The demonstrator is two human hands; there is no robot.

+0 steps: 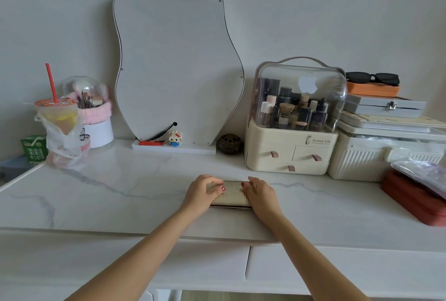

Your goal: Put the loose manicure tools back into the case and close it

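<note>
A closed gold, textured manicure case (231, 195) lies flat near the front edge of a white marble-patterned tabletop (115, 189), held between a person's two hands. The left hand (201, 193) grips the case's left end, fingers curled over its top; the right hand (259, 192) grips the right end the same way, thumb laid on the lid. Behind the case stands a wavy-edged mirror (178, 59), with a cream cosmetics organizer (293, 146) to its right and an iced drink cup (58, 112) with a red straw at far left
</note>
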